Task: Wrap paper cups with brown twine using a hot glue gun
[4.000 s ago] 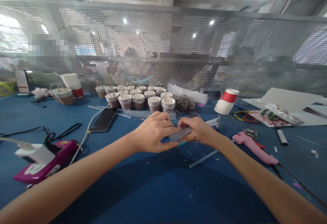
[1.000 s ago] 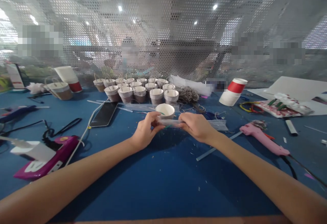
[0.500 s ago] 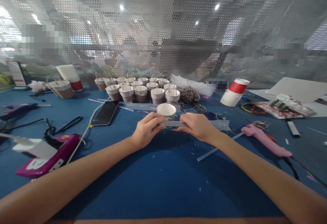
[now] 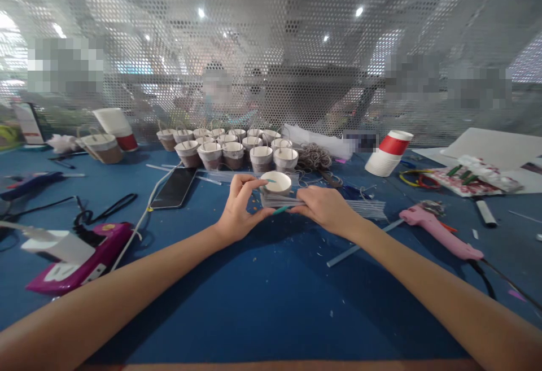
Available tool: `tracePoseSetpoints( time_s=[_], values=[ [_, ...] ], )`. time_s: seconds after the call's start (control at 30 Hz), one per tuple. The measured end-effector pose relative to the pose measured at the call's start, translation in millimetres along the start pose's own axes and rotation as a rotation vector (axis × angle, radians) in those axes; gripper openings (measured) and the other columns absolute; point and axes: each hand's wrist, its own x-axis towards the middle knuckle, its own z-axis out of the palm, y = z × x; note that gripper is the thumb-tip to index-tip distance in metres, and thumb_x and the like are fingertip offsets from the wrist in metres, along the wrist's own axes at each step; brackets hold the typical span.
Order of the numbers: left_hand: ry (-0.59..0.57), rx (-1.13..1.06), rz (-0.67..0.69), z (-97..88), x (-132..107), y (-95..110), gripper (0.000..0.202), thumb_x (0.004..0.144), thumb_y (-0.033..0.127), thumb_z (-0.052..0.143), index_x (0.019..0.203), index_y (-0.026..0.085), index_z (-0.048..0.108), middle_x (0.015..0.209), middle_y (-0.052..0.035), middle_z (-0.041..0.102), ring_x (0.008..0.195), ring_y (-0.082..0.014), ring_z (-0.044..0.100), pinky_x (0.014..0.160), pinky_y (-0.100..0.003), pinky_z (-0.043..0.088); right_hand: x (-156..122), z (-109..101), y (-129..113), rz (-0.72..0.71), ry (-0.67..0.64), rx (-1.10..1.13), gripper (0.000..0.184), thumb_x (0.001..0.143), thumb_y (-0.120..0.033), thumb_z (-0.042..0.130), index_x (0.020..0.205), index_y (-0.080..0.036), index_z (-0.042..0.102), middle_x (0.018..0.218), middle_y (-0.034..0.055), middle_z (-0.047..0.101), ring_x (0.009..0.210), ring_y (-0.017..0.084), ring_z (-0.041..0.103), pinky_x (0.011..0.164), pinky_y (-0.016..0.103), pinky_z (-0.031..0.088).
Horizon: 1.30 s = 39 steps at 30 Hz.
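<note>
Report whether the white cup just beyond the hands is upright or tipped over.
Upright: the white cup shows its round mouth facing up; the clear strips in front hide its base.

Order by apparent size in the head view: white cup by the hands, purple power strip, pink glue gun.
Purple power strip, perhaps enlarged by nearness
Pink glue gun
White cup, partly hidden

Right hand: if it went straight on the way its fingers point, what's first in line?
Most likely the left hand: its thumb faces the right hand, which grips the clear strips. Depth is hard to judge; the white cup seems slightly farther back.
</note>
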Motion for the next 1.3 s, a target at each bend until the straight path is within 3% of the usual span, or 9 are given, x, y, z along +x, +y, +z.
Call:
tracePoseSetpoints(
  time_s=[0.17, 0.3, 0.43, 0.53, 0.67, 0.87, 1.3],
  values=[
    [0.047, -0.026, -0.018, 3.1, -1.1, -0.7, 0.032, 0.084, 0.033, 0.064, 0.106, 0.017, 0.047, 0.093, -0.005, 0.05, 0.081, -0.0156, 0.051, 0.069, -0.031, 0.05, -0.1, -1.3, -0.6, 0.024, -0.018, 0.024, 0.069, 0.089, -0.071, 0.014, 0.079, -0.016, 0.054, 0.066, 0.0071, 0.059, 0.059, 0.017, 0.052, 0.051, 0.025, 0.026],
    [0.028, -0.014, -0.041, 4.2, -3.2, -2.5, 0.028, 0.087, 0.028, 0.059, 0.109, 0.017, 0.045, 0.093, -0.0052, 0.05, 0.08, -0.0153, 0.051, 0.07, -0.03, 0.049, 0.6, -4.5, -3.2, 0.047, -0.028, 0.039, 0.07, 0.094, -0.064, 0.006, 0.077, -0.016, 0.053, 0.064, 0.0065, 0.057, 0.056, 0.015, 0.049, 0.049, 0.025, 0.023],
    [0.033, 0.037, -0.036, 1.3, -2.8, -3.2, 0.028, 0.093, 0.029, 0.046, 0.118, 0.016, 0.045, 0.105, -0.0109, 0.05, 0.097, -0.021, 0.05, 0.083, -0.039, 0.048, 0.7, -4.1, -4.9, 0.08, -0.001, 0.051, 0.065, 0.097, -0.057, 0.009, 0.078, -0.015, 0.054, 0.065, 0.0072, 0.058, 0.057, 0.016, 0.049, 0.051, 0.026, 0.024],
    [-0.037, 0.044, -0.022, -1.1, -0.2, -4.2, 0.033, 0.097, 0.032, 0.035, 0.123, 0.016, 0.047, 0.119, -0.0147, 0.049, 0.112, -0.0247, 0.047, 0.097, -0.047, 0.041, 0.8, -1.0, -5.3, 0.09, 0.044, 0.044, 0.058, 0.1, -0.05, 0.014, 0.079, -0.015, 0.055, 0.066, 0.0075, 0.058, 0.058, 0.016, 0.049, 0.052, 0.027, 0.025],
    [-0.14, -0.097, -0.01, -2.0, 3.0, -6.6, 0.038, 0.1, 0.033, 0.027, 0.127, 0.017, 0.048, 0.128, -0.0147, 0.053, 0.12, -0.0242, 0.048, 0.103, -0.047, 0.039, 1.2, 3.6, -5.4, 0.061, 0.059, 0.075, 0.05, 0.101, -0.046, 0.021, 0.08, -0.015, 0.055, 0.066, 0.0075, 0.059, 0.059, 0.016, 0.049, 0.053, 0.027, 0.027],
    [-0.229, -0.184, 0.023, -2.1, 5.4, -8.3, 0.035, 0.099, 0.03, 0.031, 0.123, 0.018, 0.053, 0.124, -0.0131, 0.06, 0.126, -0.0238, 0.049, 0.105, -0.047, 0.039, 1.2, 3.9, -5.7, 0.067, 0.022, 0.073, 0.052, 0.101, -0.045, 0.018, 0.079, -0.016, 0.055, 0.066, 0.0077, 0.059, 0.059, 0.016, 0.051, 0.052, 0.027, 0.027],
    [-0.154, -0.086, -0.017, 8.0, 8.5, -12.0, 0.017, 0.094, 0.026, 0.048, 0.102, 0.019, 0.062, 0.101, -0.0078, 0.068, 0.111, -0.0229, 0.056, 0.096, -0.044, 0.046, 3.0, 2.3, -8.7, 0.126, -0.012, 0.054, 0.051, 0.101, -0.046, 0.022, 0.079, -0.014, 0.056, 0.066, 0.0071, 0.06, 0.058, 0.015, 0.052, 0.05, 0.027, 0.025]
  ],
)
